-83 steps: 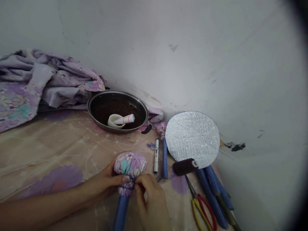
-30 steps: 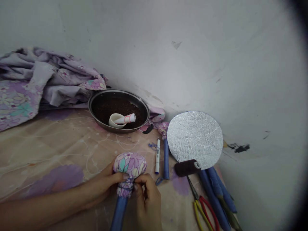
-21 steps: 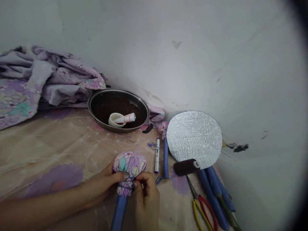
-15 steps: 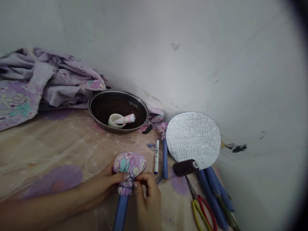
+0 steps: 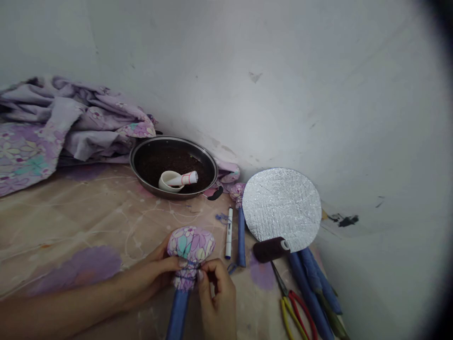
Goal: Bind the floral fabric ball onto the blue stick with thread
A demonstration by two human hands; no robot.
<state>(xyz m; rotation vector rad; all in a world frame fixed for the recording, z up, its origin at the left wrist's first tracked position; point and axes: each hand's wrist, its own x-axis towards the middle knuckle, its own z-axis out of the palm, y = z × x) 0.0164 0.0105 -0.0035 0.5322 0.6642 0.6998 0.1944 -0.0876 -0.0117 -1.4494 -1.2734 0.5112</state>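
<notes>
view: one head-worn camera | from: above and behind the person's fingers (image 5: pixel 203 281) | faces: forward and down, past the fingers toward a white plaster wall (image 5: pixel 283 85) | nearness: close, fingers low and just left of centre in frame, wall beyond them | framing: wide, patterned tabletop cloth (image 5: pixel 71 222) stretching left of the fingers

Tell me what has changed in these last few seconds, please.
The right hand curled in tighter, its fingers pinching the ball's gathered neck. The left hand still grips the floral cloth ball. The silver disc and thread spool stayed where they were.
</notes>
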